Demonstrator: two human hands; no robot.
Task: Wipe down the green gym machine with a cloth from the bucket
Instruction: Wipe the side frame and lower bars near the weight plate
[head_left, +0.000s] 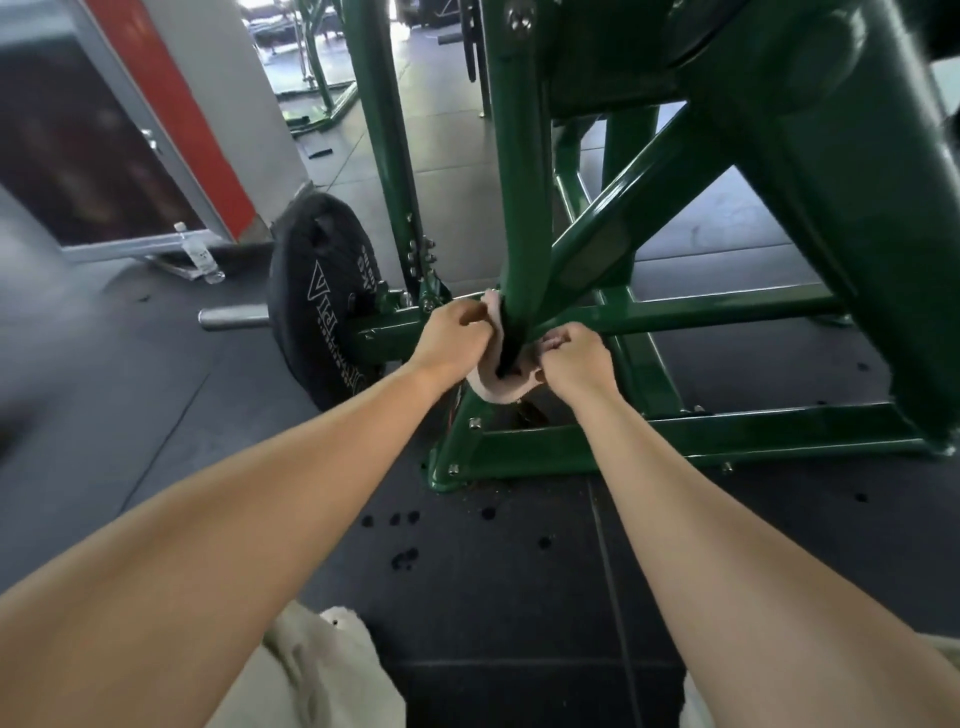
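Observation:
The green gym machine (524, 171) fills the middle and right of the head view, its steel frame bolted together low over the dark floor. A pale pink cloth (493, 391) is looped round the foot of the upright green post. My left hand (453, 338) grips one end of the cloth on the post's left side. My right hand (574, 362) grips the other end on the right side. Both fists sit close to the post, just above the base bar. The bucket is out of sight.
A black weight plate (317, 296) on a steel peg (231, 317) stands left of the post. A plastic water bottle (200, 254) lies by a silver-framed panel at the left. Dark wet spots (405, 556) dot the rubber floor tiles in front of the base.

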